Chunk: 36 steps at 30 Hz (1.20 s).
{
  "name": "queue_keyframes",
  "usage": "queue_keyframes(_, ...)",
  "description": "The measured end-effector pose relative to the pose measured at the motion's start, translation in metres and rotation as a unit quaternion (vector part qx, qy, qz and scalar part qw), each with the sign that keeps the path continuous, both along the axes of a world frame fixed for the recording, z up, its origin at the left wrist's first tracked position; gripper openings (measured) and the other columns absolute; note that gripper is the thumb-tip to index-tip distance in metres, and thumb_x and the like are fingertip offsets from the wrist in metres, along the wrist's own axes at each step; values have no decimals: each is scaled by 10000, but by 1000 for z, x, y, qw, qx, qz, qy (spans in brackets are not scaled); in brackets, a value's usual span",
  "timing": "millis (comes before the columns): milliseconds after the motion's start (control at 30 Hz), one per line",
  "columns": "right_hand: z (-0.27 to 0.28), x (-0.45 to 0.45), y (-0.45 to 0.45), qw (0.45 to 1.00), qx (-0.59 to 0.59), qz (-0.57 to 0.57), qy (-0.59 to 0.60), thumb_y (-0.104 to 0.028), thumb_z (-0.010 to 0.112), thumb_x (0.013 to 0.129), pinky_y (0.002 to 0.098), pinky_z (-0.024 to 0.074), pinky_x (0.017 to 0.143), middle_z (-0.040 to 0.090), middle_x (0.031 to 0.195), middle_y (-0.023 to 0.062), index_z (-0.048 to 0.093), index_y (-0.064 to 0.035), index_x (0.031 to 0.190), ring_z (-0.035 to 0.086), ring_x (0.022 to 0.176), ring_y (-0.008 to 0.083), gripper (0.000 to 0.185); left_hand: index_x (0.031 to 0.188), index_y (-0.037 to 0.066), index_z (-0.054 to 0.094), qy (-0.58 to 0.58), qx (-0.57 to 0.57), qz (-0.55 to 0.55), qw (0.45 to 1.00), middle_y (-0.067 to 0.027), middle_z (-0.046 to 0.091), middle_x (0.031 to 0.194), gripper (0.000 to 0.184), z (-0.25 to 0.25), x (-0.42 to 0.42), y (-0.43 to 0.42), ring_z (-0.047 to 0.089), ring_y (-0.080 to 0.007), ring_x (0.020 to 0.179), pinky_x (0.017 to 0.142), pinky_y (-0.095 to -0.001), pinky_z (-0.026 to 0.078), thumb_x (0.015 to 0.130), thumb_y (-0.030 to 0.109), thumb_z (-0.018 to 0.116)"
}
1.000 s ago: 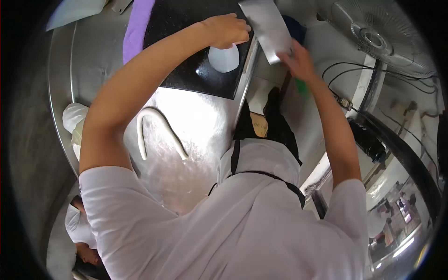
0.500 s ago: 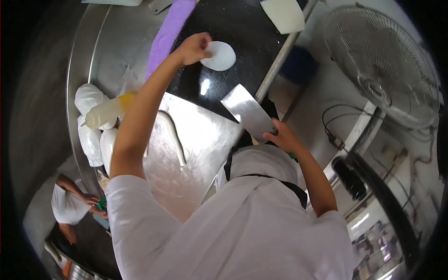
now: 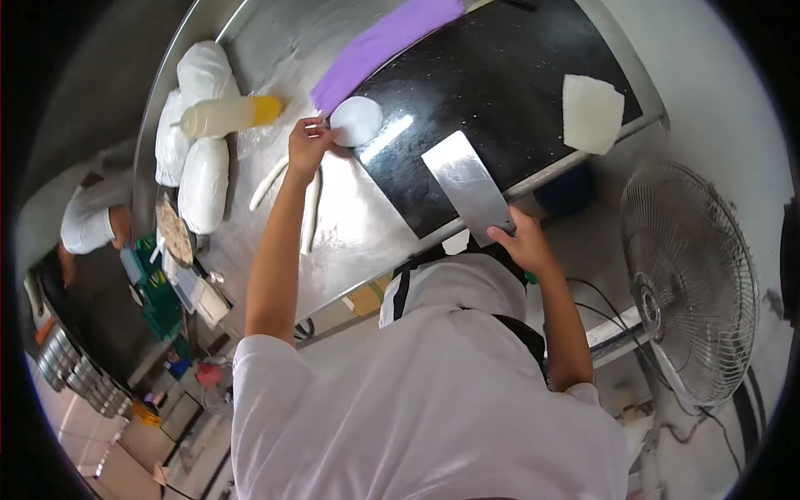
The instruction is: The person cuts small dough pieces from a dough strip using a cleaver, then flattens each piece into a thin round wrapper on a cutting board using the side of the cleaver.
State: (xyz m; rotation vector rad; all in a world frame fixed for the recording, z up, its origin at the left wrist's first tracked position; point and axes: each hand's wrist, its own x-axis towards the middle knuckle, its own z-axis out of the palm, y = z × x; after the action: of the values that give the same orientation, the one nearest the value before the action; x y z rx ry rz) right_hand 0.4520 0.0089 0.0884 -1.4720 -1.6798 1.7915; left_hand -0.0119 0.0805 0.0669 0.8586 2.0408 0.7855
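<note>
A thin white round dough wrapper (image 3: 357, 122) is pinched at its edge by the fingers of my left hand (image 3: 312, 147). It is above the corner of the black board (image 3: 492, 83), near the purple cloth (image 3: 379, 50). My right hand (image 3: 528, 243) grips a cleaver (image 3: 467, 185), its broad, shiny blade pointing over the board's near edge. Beside my left forearm, a long dough strip (image 3: 309, 221) lies on the metal table (image 3: 350, 250). Another dough strip (image 3: 268, 185) lies further left.
White wrapped bundles (image 3: 204, 185) and a squeeze bottle of yellow liquid (image 3: 232, 117) are at the left. A folded pale cloth (image 3: 592, 115) rests on the board's right side. A large fan (image 3: 690, 283) stands at the right. Another person (image 3: 90, 221) is at far left.
My left hand has carried the wrapper from over the black board to its left corner by the metal table. My right hand still holds the cleaver. The camera view has turned.
</note>
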Motion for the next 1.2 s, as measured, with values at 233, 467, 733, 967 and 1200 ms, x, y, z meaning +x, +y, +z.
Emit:
queue_keyframes(233,18,-36,-15,997,58,47,-8,-155,698,916,462,522,821,700,1020,255,622,7,1169,666,956,467,310,1129,-6,651,74,134,54,987,-77,697,976,192,4,-37,-128,669,-154,842,746,-299,550,939,17,658)
queue_keyframes(467,33,-172,-69,972,114,205,-6,-126,642,954,552,496,727,664,939,287,532,10,1073,619,889,542,211,1096,33,692,205,124,-25,971,-126,716,1044,266,12,-50,-307,705,-245,917,782,-350,559,901,-118,592)
queue_keyframes(733,45,-256,-116,927,172,308,-127,-136,611,983,612,480,742,670,896,286,496,-11,1059,626,871,543,186,1073,34,732,222,227,-103,942,-118,715,1042,257,-16,-67,-324,698,-293,908,751,-374,580,827,-26,774)
queue_keyframes(967,25,-270,-146,915,169,302,-206,-147,604,989,614,492,729,677,848,291,475,-15,1046,652,823,527,193,1073,39,712,234,271,-188,914,-124,704,1032,241,-27,-83,-312,698,-293,881,727,-373,578,844,-21,760)
queue_keyframes(1200,21,-266,-163,969,187,132,-90,-164,655,974,571,511,733,681,853,296,507,15,1109,660,865,534,269,1005,8,670,158,243,-36,956,-127,723,1010,70,-6,-78,-303,706,-241,824,726,-348,571,937,17,682)
